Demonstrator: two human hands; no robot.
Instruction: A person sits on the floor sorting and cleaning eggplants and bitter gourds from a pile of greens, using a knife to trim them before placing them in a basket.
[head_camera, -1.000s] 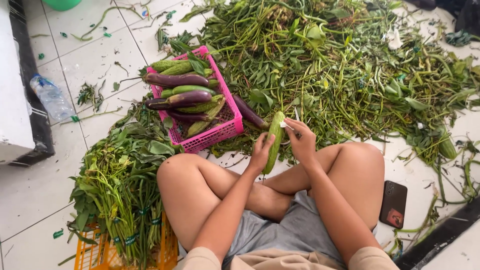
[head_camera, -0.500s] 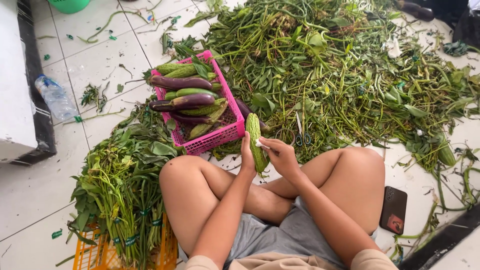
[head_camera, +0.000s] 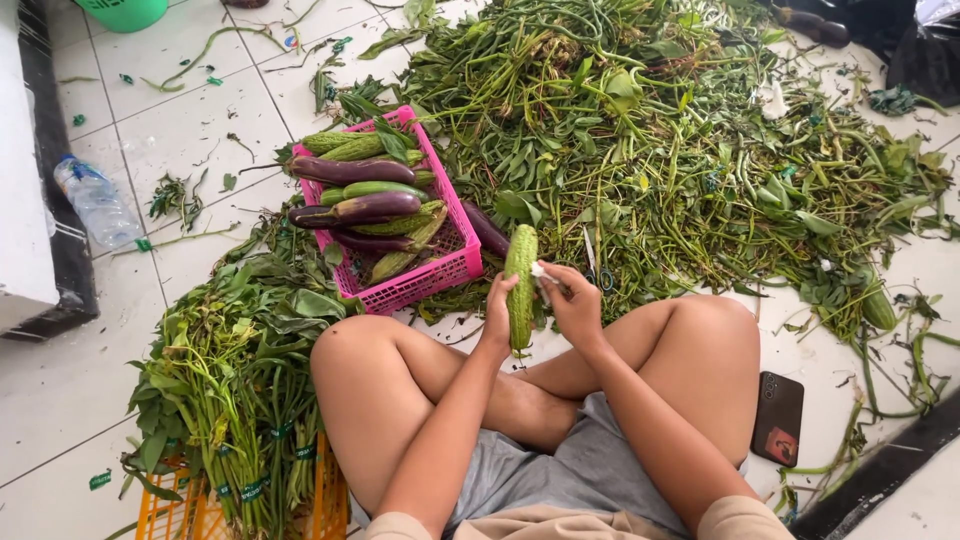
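Gourd held upright in both hands over crossed legs

Gourd (head_camera: 520, 285), long, green and bumpy, stands nearly upright between the knees of a person sitting cross-legged on the white tiled floor (head_camera: 200, 110). Left hand (head_camera: 497, 315) wraps around its lower half from the left side, clenched on it. Right hand (head_camera: 572, 300) touches its upper right side, fingers pinching a small white bit (head_camera: 540, 270) against the skin. Just behind the gourd sits a pink basket (head_camera: 440, 275) filled with purple eggplants (head_camera: 365, 207) and more green gourds. A wide heap of green stalks and leaves (head_camera: 680, 140) covers the floor toward the far right corner, with scissors (head_camera: 593, 262) lying at its near edge. Bundled leafy greens (head_camera: 240, 360) rest on a yellow crate (head_camera: 325, 495) beside the left knee. A dark phone (head_camera: 778, 418) lies by the right knee, and a plastic bottle (head_camera: 95, 200) lies near the left edge of the floor
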